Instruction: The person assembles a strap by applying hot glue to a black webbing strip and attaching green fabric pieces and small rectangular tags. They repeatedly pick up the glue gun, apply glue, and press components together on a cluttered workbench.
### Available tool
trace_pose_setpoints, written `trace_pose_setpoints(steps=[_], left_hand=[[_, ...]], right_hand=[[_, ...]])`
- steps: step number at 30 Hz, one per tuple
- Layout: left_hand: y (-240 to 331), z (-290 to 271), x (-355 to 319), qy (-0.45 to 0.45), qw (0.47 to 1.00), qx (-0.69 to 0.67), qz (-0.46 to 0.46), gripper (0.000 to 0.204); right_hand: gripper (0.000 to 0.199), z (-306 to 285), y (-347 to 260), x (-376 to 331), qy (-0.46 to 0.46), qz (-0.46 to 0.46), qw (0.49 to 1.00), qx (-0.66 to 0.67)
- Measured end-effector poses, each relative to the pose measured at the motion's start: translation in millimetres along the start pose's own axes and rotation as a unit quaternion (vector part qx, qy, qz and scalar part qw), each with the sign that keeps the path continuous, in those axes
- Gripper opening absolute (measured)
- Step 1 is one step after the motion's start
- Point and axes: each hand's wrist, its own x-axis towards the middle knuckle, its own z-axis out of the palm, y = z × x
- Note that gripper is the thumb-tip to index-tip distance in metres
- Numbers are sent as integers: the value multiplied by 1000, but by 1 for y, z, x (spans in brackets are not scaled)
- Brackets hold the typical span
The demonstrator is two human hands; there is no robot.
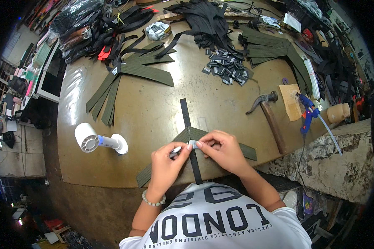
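Note:
A small whitish tag (193, 144) sits between the fingertips of both my hands. My left hand (165, 162) is closed, its thumb tip on the tag's left end. Tucked in its curled fingers is a small black-and-white piece (175, 152) whose kind I cannot make out. From the other side, my right hand (223, 150) pinches the tag between thumb and forefinger. Beneath my hands lies an olive webbing strap (247, 152), bent into an inverted V. A narrow black strap (185, 113) crosses its peak and runs down toward my shirt.
A white handheld fan (108, 142) stands left. On the right are a hammer (273, 126), a blue glue gun (307, 112) on cardboard (290, 99), and a tape roll (338, 113). Farther back lie black labels (228, 68), olive strap bundles (147, 71) and black webbing (201, 20).

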Motion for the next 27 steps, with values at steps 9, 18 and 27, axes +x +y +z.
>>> trace_pose_setpoints(steps=[9, 18, 27], left_hand=[[-11, 10, 33, 19, 987, 149, 54, 26], [-19, 7, 41, 18, 997, 77, 11, 28], [-15, -11, 15, -25, 976, 129, 176, 17]], right_hand=[[26, 3, 9, 31, 50, -25, 975, -215], [24, 2, 7, 35, 36, 29, 978, -204], [24, 1, 8, 35, 24, 18, 975, -220]])
